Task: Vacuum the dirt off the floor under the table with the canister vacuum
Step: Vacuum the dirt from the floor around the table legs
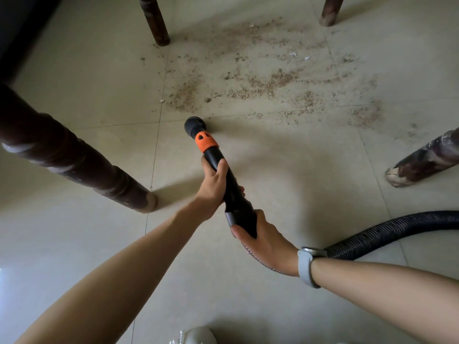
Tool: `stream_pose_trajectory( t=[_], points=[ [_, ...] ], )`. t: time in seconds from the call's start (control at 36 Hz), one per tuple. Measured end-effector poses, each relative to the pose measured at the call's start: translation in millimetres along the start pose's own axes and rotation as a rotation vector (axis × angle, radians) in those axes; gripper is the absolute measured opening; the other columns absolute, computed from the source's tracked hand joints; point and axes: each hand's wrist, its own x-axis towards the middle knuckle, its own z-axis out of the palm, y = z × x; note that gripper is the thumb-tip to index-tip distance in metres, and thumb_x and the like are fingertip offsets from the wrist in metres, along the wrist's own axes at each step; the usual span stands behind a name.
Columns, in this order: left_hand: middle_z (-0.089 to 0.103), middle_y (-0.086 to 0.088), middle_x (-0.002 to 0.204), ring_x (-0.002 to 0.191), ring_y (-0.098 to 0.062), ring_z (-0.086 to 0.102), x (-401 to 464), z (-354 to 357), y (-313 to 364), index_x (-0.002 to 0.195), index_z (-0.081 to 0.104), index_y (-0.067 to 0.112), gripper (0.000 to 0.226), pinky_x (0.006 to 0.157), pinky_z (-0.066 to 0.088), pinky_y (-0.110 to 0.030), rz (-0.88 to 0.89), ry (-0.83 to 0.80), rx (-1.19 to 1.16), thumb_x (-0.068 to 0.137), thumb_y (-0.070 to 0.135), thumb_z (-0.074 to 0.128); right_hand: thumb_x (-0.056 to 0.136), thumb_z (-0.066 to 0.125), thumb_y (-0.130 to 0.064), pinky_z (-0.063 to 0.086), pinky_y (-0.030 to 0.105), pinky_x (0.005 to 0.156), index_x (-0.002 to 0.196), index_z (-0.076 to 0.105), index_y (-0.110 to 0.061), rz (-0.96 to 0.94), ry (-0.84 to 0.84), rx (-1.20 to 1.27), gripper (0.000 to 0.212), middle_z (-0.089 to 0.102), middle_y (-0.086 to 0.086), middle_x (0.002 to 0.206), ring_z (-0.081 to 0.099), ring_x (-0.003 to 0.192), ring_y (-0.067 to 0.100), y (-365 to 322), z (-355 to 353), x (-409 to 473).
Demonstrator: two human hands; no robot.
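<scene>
A black vacuum wand point(229, 184) with an orange collar point(205, 142) points away from me over the pale tiled floor. Its round black nozzle point(193, 125) sits at the near edge of a wide scatter of brown dirt point(260, 83). My left hand point(213, 189) grips the wand just behind the collar. My right hand point(267, 242), with a grey watch on the wrist, grips the wand's rear end where the ribbed black hose point(387, 232) joins. The hose runs off to the right edge. The canister is out of view.
Dark wooden table legs stand around the dirt: one near left point(74, 157), one far left point(155, 21), one far right point(331, 11), one near right point(422, 160). A few white flecks point(293, 53) lie in the dirt. A pale shoe point(196, 336) shows at the bottom edge.
</scene>
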Motion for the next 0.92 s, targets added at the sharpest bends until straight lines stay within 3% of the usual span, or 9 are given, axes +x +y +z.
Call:
stream_pose_trajectory(
  t=[0.11,0.19,0.33,0.42,0.53,0.64,0.72,0.81,0.92],
  points=[
    [0.041,-0.014,0.087,0.051,-0.025,0.058,-4,7,-2,0.134,0.017,0.027,0.036,0.06,0.057,-0.042,-0.049,-0.047,0.029,0.102,0.025,0.035,0.093,0.041,-0.058,0.049,0.034,0.083,0.118,0.038,-0.018,0.018,-0.085,-0.016,0.047,0.064,0.001,0.103,0.063,0.091,0.017,8,-8,-1],
    [0.042,-0.014,0.081,0.053,-0.027,0.054,-8,-1,-3,0.135,0.018,0.027,0.037,0.058,0.055,-0.04,-0.056,-0.048,0.054,0.103,0.024,0.035,0.096,0.035,-0.054,0.05,0.045,0.092,0.103,0.051,-0.023,0.032,-0.102,0.082,0.036,0.068,0.003,0.098,0.065,0.092,0.021,15,-18,4],
    [0.045,-0.016,0.08,0.054,-0.029,0.055,-15,-27,-4,0.136,0.022,0.021,0.036,0.058,0.055,-0.041,-0.046,-0.052,0.132,0.102,0.024,0.036,0.097,0.045,-0.031,0.05,0.046,0.088,0.081,0.055,-0.022,0.033,0.182,0.092,0.021,0.069,0.011,0.09,0.065,0.091,0.032,7,-41,42],
    [0.047,-0.017,0.082,0.053,-0.027,0.058,-23,-33,-6,0.122,0.027,0.007,0.031,0.057,0.056,-0.041,-0.065,-0.042,0.201,0.102,0.028,0.038,0.096,0.045,-0.026,0.05,0.042,0.083,0.084,0.06,-0.011,0.063,0.255,0.161,0.024,0.066,0.02,0.093,0.061,0.087,0.036,-18,-51,75],
    [0.049,-0.018,0.079,0.05,-0.027,0.06,-31,-35,-11,0.104,0.029,0.007,0.025,0.054,0.056,-0.042,-0.068,-0.068,0.24,0.101,0.03,0.041,0.096,0.045,-0.039,0.047,0.033,0.078,0.099,0.061,-0.011,0.094,0.198,0.374,0.032,0.063,0.005,0.09,0.056,0.083,0.019,-60,-47,104],
    [0.053,-0.021,0.078,0.052,-0.03,0.06,-35,-37,-15,0.101,0.03,0.006,0.025,0.054,0.054,-0.043,-0.065,-0.078,0.294,0.1,0.028,0.042,0.089,0.052,-0.052,0.047,0.033,0.08,0.102,0.059,-0.012,0.114,0.061,0.383,0.042,0.065,0.003,0.095,0.061,0.091,0.018,-85,-27,128],
    [0.056,-0.02,0.077,0.055,-0.03,0.061,-35,-44,-19,0.103,0.032,0.005,0.026,0.058,0.055,-0.043,-0.074,-0.092,0.273,0.1,0.029,0.042,0.09,0.055,-0.042,0.045,0.027,0.062,0.109,0.055,-0.01,0.124,0.039,0.371,0.037,0.065,0.007,0.098,0.063,0.089,0.022,-97,-14,141],
    [0.062,-0.017,0.078,0.063,-0.026,0.064,-32,-57,-21,0.108,0.041,0.004,0.036,0.068,0.057,-0.041,-0.142,-0.125,0.148,0.1,0.039,0.04,0.096,0.048,-0.033,0.046,0.027,0.057,0.091,0.047,-0.012,0.124,0.065,0.409,0.021,0.061,0.01,0.09,0.067,0.086,0.028,-109,-7,151],
    [0.066,-0.016,0.084,0.075,-0.024,0.066,-31,-68,-26,0.113,0.05,0.001,0.045,0.077,0.056,-0.036,-0.175,-0.152,0.096,0.1,0.042,0.036,0.1,0.044,-0.027,0.055,0.03,0.055,0.092,0.041,-0.009,0.166,0.082,0.624,0.02,0.05,0.01,0.081,0.058,0.056,0.022,-126,-9,162]
  ],
)
